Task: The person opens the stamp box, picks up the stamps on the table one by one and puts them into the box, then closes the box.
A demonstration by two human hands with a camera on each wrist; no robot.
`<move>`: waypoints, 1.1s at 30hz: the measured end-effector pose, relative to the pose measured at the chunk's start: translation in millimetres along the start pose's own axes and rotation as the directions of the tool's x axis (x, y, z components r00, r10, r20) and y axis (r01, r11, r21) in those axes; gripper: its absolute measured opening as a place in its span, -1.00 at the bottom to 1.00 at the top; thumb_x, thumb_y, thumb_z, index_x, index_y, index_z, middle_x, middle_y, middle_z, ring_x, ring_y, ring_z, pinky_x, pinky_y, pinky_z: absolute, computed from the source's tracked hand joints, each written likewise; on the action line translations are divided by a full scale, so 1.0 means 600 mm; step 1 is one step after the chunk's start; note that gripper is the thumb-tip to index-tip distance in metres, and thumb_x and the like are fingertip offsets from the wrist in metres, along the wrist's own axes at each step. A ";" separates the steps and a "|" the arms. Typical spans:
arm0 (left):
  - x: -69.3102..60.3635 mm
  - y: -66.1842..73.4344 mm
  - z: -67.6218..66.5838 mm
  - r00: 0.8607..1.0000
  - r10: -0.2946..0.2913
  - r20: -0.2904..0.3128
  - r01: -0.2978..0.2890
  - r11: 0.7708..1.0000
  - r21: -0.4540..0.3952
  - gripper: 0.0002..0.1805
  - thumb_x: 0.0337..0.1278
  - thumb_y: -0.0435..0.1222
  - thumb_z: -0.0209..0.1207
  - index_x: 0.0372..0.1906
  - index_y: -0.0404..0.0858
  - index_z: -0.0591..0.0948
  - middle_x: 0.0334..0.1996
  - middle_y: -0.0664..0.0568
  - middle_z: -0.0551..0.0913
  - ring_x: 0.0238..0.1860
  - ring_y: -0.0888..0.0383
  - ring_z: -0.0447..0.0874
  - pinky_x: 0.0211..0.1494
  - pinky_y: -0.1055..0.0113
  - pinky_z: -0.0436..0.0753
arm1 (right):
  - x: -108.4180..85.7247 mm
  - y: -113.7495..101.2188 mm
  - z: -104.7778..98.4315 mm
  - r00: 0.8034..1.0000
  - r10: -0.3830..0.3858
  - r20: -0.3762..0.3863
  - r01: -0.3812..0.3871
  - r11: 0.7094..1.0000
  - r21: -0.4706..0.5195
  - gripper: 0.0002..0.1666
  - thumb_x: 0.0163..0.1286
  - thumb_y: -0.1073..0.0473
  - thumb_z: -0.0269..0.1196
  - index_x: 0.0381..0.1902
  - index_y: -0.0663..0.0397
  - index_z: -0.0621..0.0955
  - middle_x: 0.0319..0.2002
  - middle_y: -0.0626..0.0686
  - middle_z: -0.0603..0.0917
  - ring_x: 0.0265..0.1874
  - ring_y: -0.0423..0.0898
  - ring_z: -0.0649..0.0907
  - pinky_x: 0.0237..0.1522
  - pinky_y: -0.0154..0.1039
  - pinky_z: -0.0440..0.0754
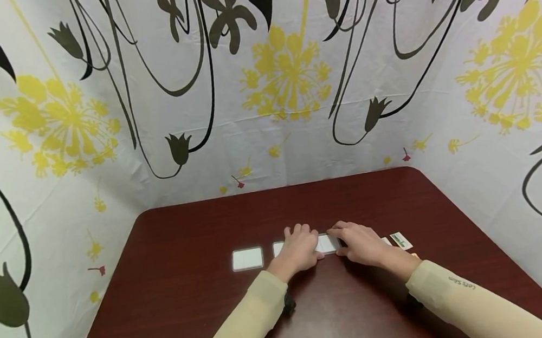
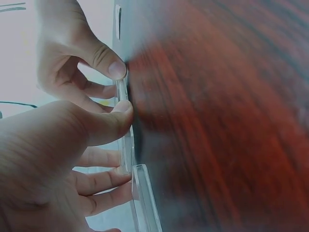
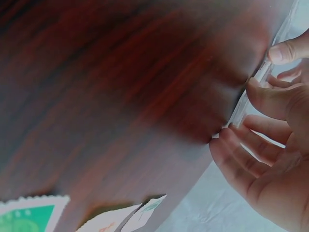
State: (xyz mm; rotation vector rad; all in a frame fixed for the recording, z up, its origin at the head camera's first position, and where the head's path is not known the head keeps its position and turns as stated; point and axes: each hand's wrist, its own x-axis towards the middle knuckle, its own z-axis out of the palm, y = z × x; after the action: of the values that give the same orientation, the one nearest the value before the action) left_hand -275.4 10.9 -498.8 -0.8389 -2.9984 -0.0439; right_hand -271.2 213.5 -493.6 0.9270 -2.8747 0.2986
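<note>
A clear plastic case (image 1: 327,243) is pinched by left hand (image 1: 300,249) and right hand (image 1: 362,244), apparently being positioned, and even, two-handed pressure seems called for next.

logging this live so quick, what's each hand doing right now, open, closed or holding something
Left hand: closed, pinching the clear flat case by its edge.
Right hand: closed, pinching the same case toward its right end.
</note>
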 end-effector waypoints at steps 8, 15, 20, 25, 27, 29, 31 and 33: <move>0.000 -0.001 0.000 1.000 -0.014 0.014 0.014 0.999 -0.041 -0.37 0.24 0.18 0.24 0.27 -0.09 0.56 0.11 -0.02 0.53 0.16 -0.03 0.44 0.26 -0.18 0.36 | -0.004 0.003 -0.002 1.000 0.015 0.002 -0.015 1.000 0.019 -0.37 0.17 0.19 0.52 0.22 0.16 0.63 0.12 0.06 0.61 -0.01 0.01 0.67 -0.17 -0.01 0.66; -0.001 -0.005 -0.001 1.000 -0.020 0.004 0.020 0.997 -0.080 -0.31 0.24 0.19 0.24 0.34 -0.10 0.54 0.19 0.00 0.51 0.20 -0.03 0.44 0.27 -0.21 0.35 | -0.006 0.004 -0.004 1.000 0.014 0.005 -0.014 1.000 0.024 -0.37 0.20 0.20 0.49 0.23 0.18 0.62 0.12 0.08 0.61 0.00 0.02 0.66 -0.16 0.00 0.66; -0.002 -0.009 -0.007 0.999 -0.011 -0.041 0.006 0.994 -0.106 -0.23 0.21 0.21 0.26 0.40 -0.12 0.50 0.23 0.03 0.51 0.23 -0.02 0.44 0.31 -0.22 0.32 | -0.005 0.006 -0.013 1.000 0.006 -0.028 -0.005 1.000 0.020 -0.37 0.19 0.21 0.50 0.23 0.18 0.62 0.13 0.08 0.61 0.02 0.04 0.66 -0.17 0.00 0.66; 0.001 -0.022 -0.015 0.995 0.007 -0.096 -0.020 0.991 -0.133 -0.24 0.18 0.18 0.31 0.40 -0.12 0.51 0.22 0.06 0.57 0.23 0.02 0.45 0.34 -0.20 0.29 | -0.002 0.009 -0.027 0.999 0.004 -0.052 -0.003 0.999 0.033 -0.38 0.21 0.22 0.49 0.24 0.16 0.62 0.16 0.09 0.61 0.06 0.05 0.65 -0.13 0.04 0.66; 0.003 -0.028 -0.018 0.993 0.014 -0.115 -0.030 0.990 -0.135 -0.26 0.18 0.16 0.33 0.38 -0.11 0.53 0.20 0.09 0.59 0.21 0.04 0.46 0.34 -0.18 0.29 | 0.001 0.010 -0.030 0.998 0.005 -0.065 -0.003 1.000 0.027 -0.37 0.21 0.20 0.50 0.24 0.15 0.62 0.17 0.10 0.61 0.08 0.06 0.64 -0.12 0.06 0.66; 0.004 -0.034 -0.022 0.991 0.020 -0.132 -0.039 0.989 -0.143 -0.29 0.17 0.15 0.34 0.36 -0.10 0.55 0.19 0.11 0.61 0.19 0.06 0.48 0.33 -0.16 0.31 | 0.003 0.012 -0.032 0.997 0.003 -0.077 -0.002 1.000 0.022 -0.37 0.21 0.19 0.50 0.24 0.14 0.62 0.17 0.10 0.62 0.09 0.08 0.64 -0.13 0.06 0.66; 0.005 -0.039 -0.025 0.989 0.022 -0.144 -0.044 0.987 -0.152 -0.30 0.17 0.14 0.34 0.35 -0.09 0.57 0.19 0.12 0.62 0.16 0.08 0.49 0.32 -0.14 0.33 | 0.006 0.014 -0.032 0.996 0.001 -0.089 0.001 1.000 0.016 -0.37 0.20 0.18 0.51 0.24 0.13 0.62 0.17 0.11 0.62 0.10 0.09 0.63 -0.13 0.07 0.66; 0.007 -0.044 -0.029 0.988 0.023 -0.151 -0.047 0.986 -0.159 -0.31 0.17 0.14 0.34 0.34 -0.09 0.58 0.19 0.13 0.63 0.14 0.09 0.50 0.30 -0.12 0.35 | 0.011 0.016 -0.034 0.995 0.001 -0.099 0.000 1.000 0.016 -0.37 0.20 0.17 0.51 0.24 0.13 0.62 0.18 0.10 0.62 0.11 0.10 0.62 -0.13 0.09 0.66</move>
State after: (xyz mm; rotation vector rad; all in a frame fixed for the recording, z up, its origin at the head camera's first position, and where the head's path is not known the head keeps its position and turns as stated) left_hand -292.4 -10.0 -481.8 -0.8596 -2.8687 -0.3381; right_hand -281.5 221.9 -474.3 0.8879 -2.7864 0.3570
